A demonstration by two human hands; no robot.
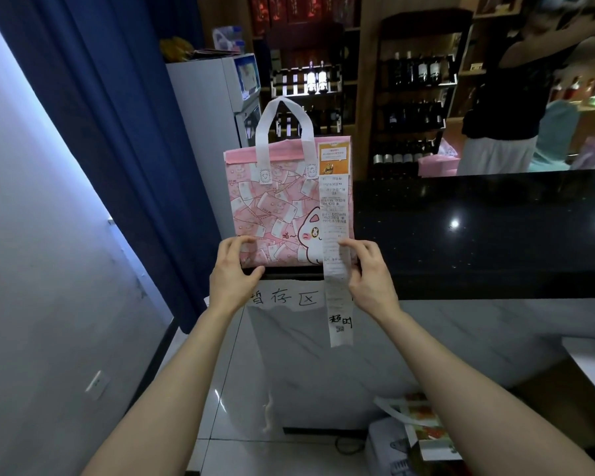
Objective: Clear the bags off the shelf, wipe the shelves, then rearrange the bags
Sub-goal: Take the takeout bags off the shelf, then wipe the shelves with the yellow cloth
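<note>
Currently: one pink bag, upright on counter edge, between both hands. Left hand grips its lower corner; right hand pinches the other corner over one hanging receipt.

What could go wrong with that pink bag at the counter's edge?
1. The bag stands at the very edge of the counter, gripped by the left hand and right hand. Let go carelessly, it might tip off.
2. The receipt dangles below the edge, right by the right hand, and could snag or tear.
</note>
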